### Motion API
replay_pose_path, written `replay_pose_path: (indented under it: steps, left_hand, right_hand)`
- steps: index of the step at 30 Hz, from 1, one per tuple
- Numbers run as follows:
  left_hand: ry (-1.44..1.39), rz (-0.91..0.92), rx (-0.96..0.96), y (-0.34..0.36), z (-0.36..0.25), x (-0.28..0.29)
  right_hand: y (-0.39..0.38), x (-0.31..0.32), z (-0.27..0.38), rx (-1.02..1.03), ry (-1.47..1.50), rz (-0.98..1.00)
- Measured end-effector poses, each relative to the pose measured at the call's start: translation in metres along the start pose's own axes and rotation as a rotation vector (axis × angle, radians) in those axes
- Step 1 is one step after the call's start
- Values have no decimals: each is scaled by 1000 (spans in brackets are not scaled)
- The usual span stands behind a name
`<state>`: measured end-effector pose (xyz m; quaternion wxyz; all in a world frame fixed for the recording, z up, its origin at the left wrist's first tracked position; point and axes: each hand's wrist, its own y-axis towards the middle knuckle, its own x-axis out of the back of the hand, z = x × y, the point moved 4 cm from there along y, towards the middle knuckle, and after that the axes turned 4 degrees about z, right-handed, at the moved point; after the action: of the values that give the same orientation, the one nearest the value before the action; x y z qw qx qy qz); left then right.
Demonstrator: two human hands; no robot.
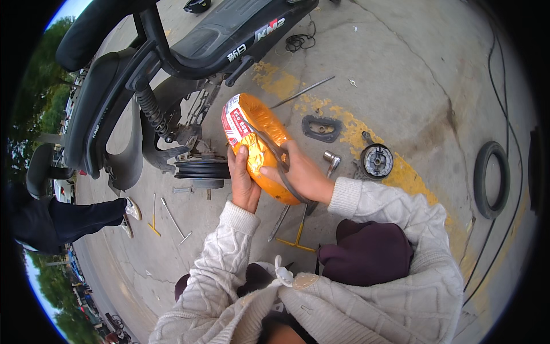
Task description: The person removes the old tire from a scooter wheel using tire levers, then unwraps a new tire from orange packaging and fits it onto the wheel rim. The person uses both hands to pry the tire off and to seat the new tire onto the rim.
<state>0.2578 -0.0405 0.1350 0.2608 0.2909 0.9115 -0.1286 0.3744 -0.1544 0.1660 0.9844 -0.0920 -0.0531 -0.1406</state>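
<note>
Between my two hands is a tire wrapped in shiny orange plastic (266, 117), with a white and red label on its upper left side. My left hand (243, 179) grips its lower left edge, thumb up along the wrapping. Around the right side my right hand (302, 175) is closed, thumb pressed on the orange film. A dark narrow strip (260, 135) runs across the wrapping toward my right hand; what it is I cannot tell. Just left of my hands a black wheel rim (200, 169) lies on the ground below the tilted electric scooter (200, 49).
Right of me lie a pedal-like black part (322, 128), a socket wrench (331, 159), a round brake plate (377, 161) and a bare black tire (491, 180) near cables. Yellow-handled T-wrenches (298, 243) lie at my feet. A person's leg (86, 221) shows at left.
</note>
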Motion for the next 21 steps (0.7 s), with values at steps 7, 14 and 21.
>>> replay_pose_path:
  steps: [7,14,21]
  left_hand:
    - [39,-4,-23,2,-5,0]
    - [55,2,-21,4,-4,2]
    - [33,22,9,6,-4,7]
  right_hand:
    - [19,9,0,84,-49,-31]
    - [21,15,0,126,-112,-23]
    - [26,9,-5,164,-60,-55]
